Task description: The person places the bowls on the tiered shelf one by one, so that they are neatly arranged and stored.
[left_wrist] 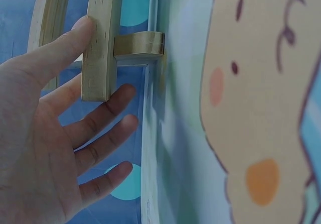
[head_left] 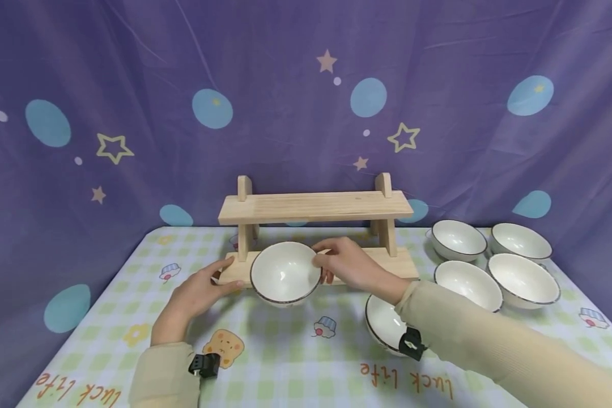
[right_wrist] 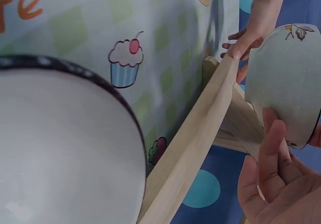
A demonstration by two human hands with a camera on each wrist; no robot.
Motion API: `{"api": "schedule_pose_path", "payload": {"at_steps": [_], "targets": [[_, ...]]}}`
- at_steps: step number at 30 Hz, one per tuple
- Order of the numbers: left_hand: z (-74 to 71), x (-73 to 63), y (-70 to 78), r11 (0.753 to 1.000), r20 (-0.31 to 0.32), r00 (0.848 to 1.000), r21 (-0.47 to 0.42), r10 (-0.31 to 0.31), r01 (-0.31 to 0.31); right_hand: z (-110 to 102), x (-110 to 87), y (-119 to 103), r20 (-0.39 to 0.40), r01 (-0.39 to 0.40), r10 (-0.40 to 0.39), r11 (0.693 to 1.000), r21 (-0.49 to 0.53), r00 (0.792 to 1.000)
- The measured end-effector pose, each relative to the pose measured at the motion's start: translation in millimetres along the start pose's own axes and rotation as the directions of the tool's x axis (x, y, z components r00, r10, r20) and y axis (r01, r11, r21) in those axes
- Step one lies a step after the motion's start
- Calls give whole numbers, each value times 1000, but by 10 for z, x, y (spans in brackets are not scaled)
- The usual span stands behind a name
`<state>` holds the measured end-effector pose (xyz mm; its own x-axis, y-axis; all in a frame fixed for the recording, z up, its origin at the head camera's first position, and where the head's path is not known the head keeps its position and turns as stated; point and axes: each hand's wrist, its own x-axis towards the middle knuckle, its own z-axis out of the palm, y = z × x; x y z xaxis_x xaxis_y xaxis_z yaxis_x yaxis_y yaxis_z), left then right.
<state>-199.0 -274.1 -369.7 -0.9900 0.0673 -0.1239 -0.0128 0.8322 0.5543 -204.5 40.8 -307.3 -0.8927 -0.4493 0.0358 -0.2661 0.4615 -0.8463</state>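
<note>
A two-tier wooden shelf (head_left: 316, 207) stands on the table. My left hand (head_left: 196, 292) holds the left end of its lower board, thumb on the front edge; in the left wrist view the thumb lies on one side of the board (left_wrist: 100, 58) and the other fingers extend past its far side. My right hand (head_left: 354, 263) pinches the right side of a white bowl (head_left: 285, 273) with a dark rim. The bowl is held over the front of the lower board, its inside facing me. The right wrist view shows its outside (right_wrist: 286, 78), with a small floral print.
Several more white bowls (head_left: 522, 280) sit on the table to the right of the shelf. Another bowl (head_left: 385, 320) stands nearer, partly behind the right sleeve. A checked tablecloth (head_left: 280, 374) covers the table, and a purple curtain (head_left: 285, 141) hangs behind.
</note>
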Motion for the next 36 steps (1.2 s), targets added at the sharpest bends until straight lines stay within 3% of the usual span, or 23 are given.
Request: {"api": "schedule_pose_path", "payload": {"at_steps": [15,21,29,36], "targets": [[69,7,-6,999,11,1000,-26,-20,20,-2,200,-25,-65,-24,29,997,71,997],[81,48,11,999,9,1000,-35,-14,15,-16,257,-100,-130,-34,47,995,98,990],[31,14,-12,1000,13,1000,-19,-24,24,0,371,-192,-136,-21,48,981,192,990],[-3,25,-16,999,23,999,-24,-24,25,-28,521,-280,-197,-13,51,981,193,979]]}}
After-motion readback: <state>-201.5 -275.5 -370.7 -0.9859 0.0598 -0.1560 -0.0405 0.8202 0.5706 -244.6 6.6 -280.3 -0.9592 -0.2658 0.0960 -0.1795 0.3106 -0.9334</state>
